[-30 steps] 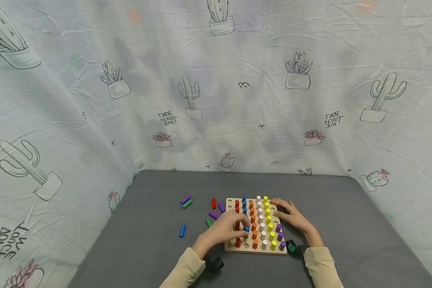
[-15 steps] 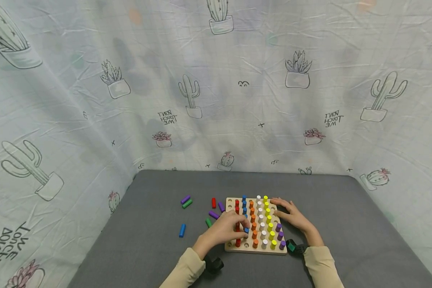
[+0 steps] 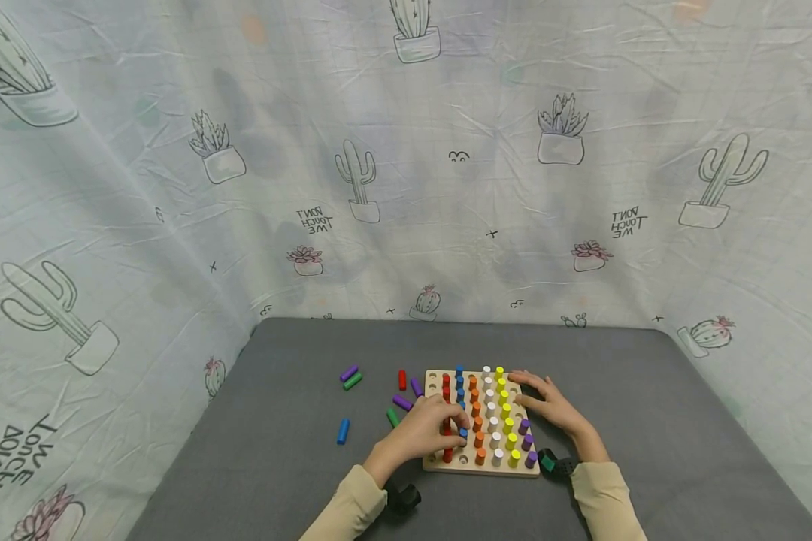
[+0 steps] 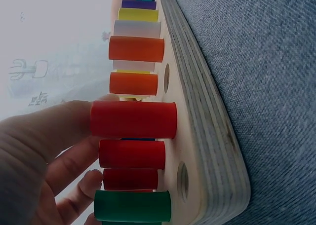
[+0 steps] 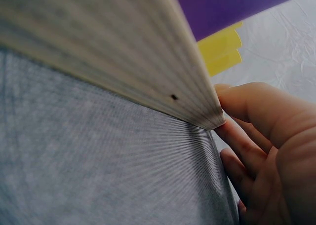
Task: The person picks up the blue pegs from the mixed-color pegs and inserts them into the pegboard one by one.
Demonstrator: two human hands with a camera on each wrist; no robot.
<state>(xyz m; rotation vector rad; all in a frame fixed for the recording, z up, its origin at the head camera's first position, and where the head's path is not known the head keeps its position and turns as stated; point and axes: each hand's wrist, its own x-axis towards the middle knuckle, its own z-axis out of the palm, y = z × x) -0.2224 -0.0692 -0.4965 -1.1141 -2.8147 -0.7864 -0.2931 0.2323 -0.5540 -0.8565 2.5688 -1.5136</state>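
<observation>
A wooden pegboard (image 3: 480, 471) bears rows of upright coloured pegs. My left hand (image 3: 422, 427) reaches over its left side, pinching a blue peg (image 3: 463, 434) between thumb and index finger; this peg stands low in the blue column. In the left wrist view, a red peg (image 4: 133, 119) hides most of it, and green pegs (image 4: 132, 206) stand nearest the camera. My right hand (image 3: 551, 406) rests along the board's right edge with fingers extended. The right wrist view has its thumb and fingers touching the board's edge (image 5: 173, 82), below a purple peg (image 5: 227, 8).
Loose pegs lie left of the board on the grey table (image 3: 277, 421): a blue peg (image 3: 343, 431), a red peg (image 3: 402, 379), a green peg (image 3: 352, 381) and several purple ones. An unfilled hole (image 3: 463, 459) sits in front of the held peg. Cactus-print cloth (image 3: 406, 188) hangs behind.
The blue peg under my left fingers sits slightly lower than one second ago. My right hand stays at the board's right edge, and the loose pegs have not moved.
</observation>
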